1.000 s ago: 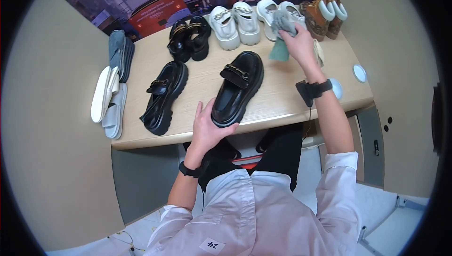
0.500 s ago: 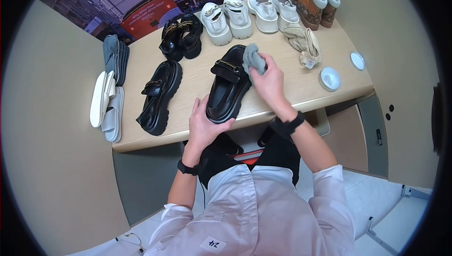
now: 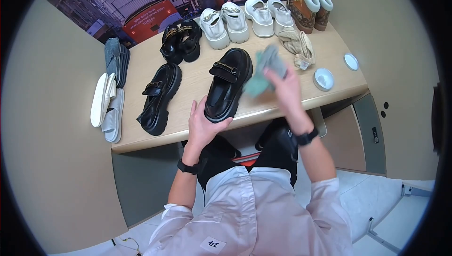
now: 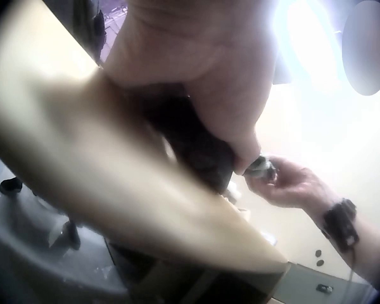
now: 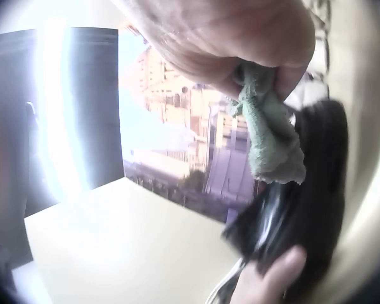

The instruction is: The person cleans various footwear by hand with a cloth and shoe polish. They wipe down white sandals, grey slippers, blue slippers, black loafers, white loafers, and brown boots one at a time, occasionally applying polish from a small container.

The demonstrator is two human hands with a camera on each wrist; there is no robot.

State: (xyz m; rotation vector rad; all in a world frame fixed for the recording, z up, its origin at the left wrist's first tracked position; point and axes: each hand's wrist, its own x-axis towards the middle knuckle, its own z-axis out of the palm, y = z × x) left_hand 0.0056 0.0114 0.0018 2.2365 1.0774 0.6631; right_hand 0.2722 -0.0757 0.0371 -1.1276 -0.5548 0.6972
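A black loafer (image 3: 237,60) with a gold bit and chunky sole is in the middle of the table, toe pointing away. My left hand (image 3: 203,126) grips its heel, thumb on the right side and fingers on the left. To the right of the shoe, my right hand (image 3: 288,90) pinches a grey-green cloth (image 3: 273,63), blurred in the head view. The cloth (image 5: 266,136) hangs bunched below the fingers in the right wrist view, the loafer (image 5: 320,183) behind it. The matching loafer (image 3: 159,100) stands to the left.
Black shoes (image 3: 180,39), white shoes (image 3: 235,23) and brown boots (image 3: 303,13) line the back. Slippers (image 3: 98,100) lie at the left edge. On the right are a beige cloth (image 3: 299,46), a small round tub (image 3: 323,79) and a white lid (image 3: 351,61).
My right hand came from the back right with the cloth to the loafer's right side, then moved off to the right. My left hand keeps its grip on the heel.
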